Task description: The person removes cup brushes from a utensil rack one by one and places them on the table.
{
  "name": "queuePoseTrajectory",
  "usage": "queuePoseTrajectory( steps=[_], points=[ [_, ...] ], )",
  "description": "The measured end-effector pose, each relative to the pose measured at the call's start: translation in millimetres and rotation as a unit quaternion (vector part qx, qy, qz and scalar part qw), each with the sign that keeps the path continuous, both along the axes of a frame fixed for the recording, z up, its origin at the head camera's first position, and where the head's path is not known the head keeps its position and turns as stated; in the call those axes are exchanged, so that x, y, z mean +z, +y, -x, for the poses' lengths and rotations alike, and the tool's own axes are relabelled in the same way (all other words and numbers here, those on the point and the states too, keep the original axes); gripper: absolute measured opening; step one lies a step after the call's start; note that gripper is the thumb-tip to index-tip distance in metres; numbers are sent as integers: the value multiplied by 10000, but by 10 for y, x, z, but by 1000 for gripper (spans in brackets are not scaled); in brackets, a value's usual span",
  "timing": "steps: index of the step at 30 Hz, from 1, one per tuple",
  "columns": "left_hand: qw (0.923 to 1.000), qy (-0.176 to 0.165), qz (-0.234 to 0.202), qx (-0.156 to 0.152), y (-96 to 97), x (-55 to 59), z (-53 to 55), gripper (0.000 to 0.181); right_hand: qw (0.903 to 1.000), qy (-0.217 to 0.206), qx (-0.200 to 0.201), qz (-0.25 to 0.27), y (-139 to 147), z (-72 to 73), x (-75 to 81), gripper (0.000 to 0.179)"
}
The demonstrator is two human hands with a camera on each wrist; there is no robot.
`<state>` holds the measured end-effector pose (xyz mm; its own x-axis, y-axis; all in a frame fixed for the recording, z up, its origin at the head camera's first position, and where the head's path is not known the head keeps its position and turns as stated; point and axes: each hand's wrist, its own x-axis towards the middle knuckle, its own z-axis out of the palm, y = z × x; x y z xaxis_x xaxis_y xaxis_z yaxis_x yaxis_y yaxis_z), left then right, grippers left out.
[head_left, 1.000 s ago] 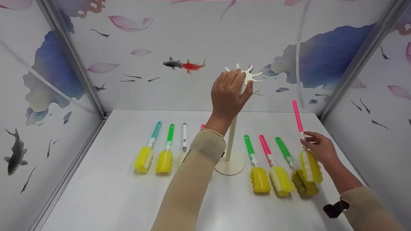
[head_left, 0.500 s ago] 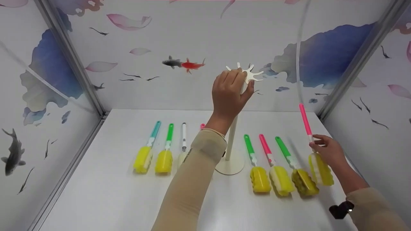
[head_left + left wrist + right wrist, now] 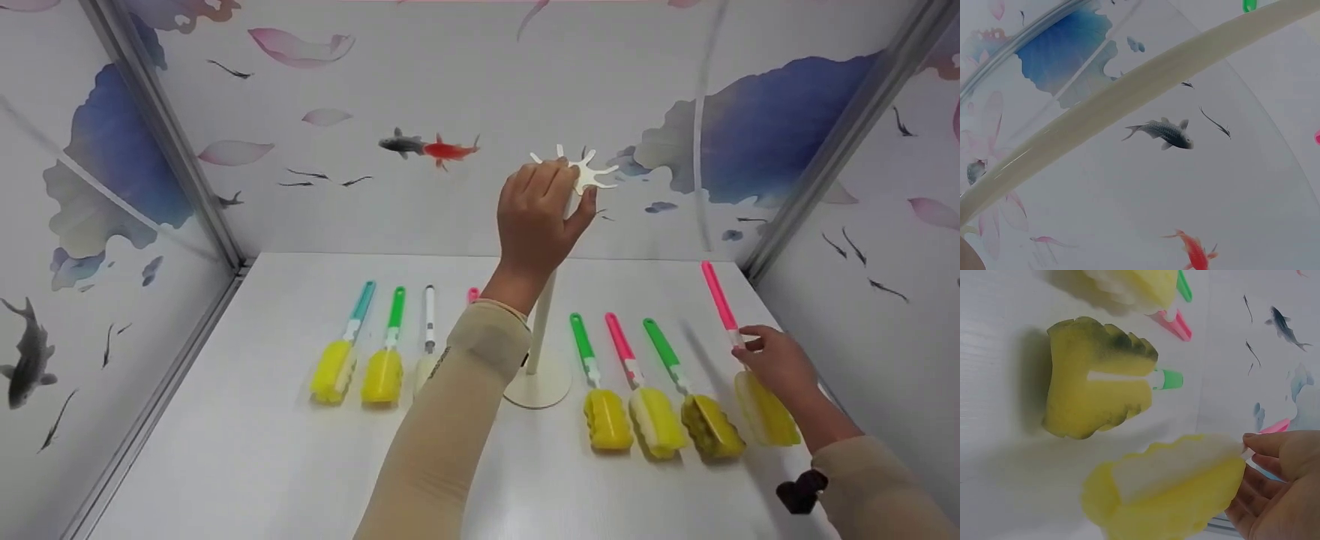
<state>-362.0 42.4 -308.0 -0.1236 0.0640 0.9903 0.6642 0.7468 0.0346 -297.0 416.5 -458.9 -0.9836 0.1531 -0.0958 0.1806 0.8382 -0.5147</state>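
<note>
My left hand (image 3: 536,214) grips the upper part of a pale stand, just under its pronged top (image 3: 591,174). The stand's pole (image 3: 541,322) crosses the left wrist view too, while the round base (image 3: 538,394) rests on the table, partly behind my forearm. At the right, my right hand (image 3: 776,364) pinches a pink-handled sponge brush (image 3: 765,412) at the white neck between handle and sponge. Its yellow and white sponge (image 3: 1174,489) points toward me; whether it touches the table I cannot tell. Beside it lies a green-handled brush (image 3: 711,427) with a dark-stained yellow sponge.
Left of that one lie a pink-handled brush (image 3: 658,424) and another green-handled brush (image 3: 607,420). Across the table are a teal-handled brush (image 3: 334,371), a green-handled one (image 3: 383,375) and a white-handled one (image 3: 430,319). My left forearm mostly hides another pink handle (image 3: 473,295). Printed panels enclose the table.
My right hand has carried the pink-handled brush right and downward, from over the stained sponge to a spot beside it. The left hand stays on the stand.
</note>
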Motion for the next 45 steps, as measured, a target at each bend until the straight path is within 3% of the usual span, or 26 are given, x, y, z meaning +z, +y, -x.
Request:
queuePoseTrajectory(
  steps=[10, 27, 45],
  points=[
    [9999, 36, -34, -132, -8, 23, 26, 23, 9977, -224, 224, -605, 96, 93, -111, 51],
    [10000, -52, 26, -19, 6, 15, 14, 25, 9909, -1156, 56, -691, 112, 191, -317, 47],
    [10000, 55, -24, 42, 13, 25, 15, 24, 9859, -1449, 152, -817, 99, 292, -433, 43]
  ],
)
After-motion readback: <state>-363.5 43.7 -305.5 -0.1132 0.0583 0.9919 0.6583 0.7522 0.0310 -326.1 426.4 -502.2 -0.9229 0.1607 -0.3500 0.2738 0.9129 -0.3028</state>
